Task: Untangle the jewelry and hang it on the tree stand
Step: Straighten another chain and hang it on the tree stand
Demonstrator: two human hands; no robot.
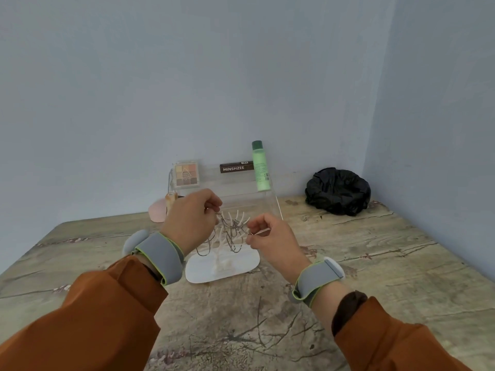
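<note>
A white tree stand (224, 253) with thin branches rises from an oval white base (242, 265) in the middle of the table. A tangled metal chain (232, 227) stretches in the air in front of its branches, loops hanging down from it. My left hand (191, 219) pinches the chain's left end, above and left of the stand. My right hand (270, 235) pinches the right end, slightly lower. A darker loop (202, 253) hangs below my left hand, near the base.
Behind the stand, a clear acrylic rack (263, 202) holds an eyeshadow palette (186, 174), a brown box (236, 167) and a green bottle (260, 167). A pink object (158, 211) lies at back left, a black bag (338, 194) at back right. Walls enclose the table's corner.
</note>
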